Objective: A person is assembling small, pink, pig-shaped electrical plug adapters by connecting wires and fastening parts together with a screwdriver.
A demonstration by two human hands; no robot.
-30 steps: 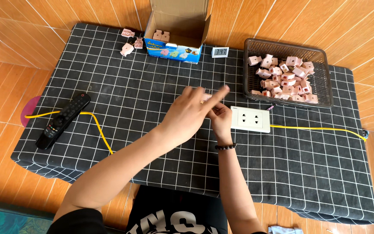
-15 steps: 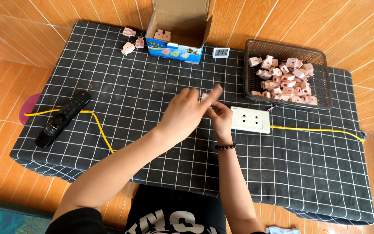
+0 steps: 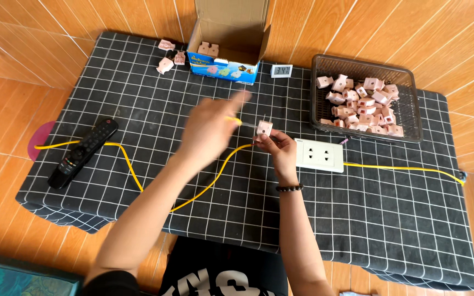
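Observation:
My right hand (image 3: 278,149) pinches a small pink connector block (image 3: 264,128) just left of a white double wall socket (image 3: 319,155). My left hand (image 3: 210,130) is blurred in motion to the left of the block, its fingers around the tip of a yellow wire (image 3: 204,189) that loops across the black checked cloth (image 3: 154,98). A second yellow wire (image 3: 401,169) runs from the socket's right side to the cloth's right edge.
A dark wire basket (image 3: 412,118) at the back right holds several pink blocks. An open cardboard box (image 3: 229,41) stands at the back, with three loose pink blocks (image 3: 169,55) beside it and a small digital display (image 3: 281,70). A black remote (image 3: 83,153) lies left.
My left hand has pulled away to the left, off my right hand, drawing the yellow wire end with it. The pink block in my right hand is now uncovered.

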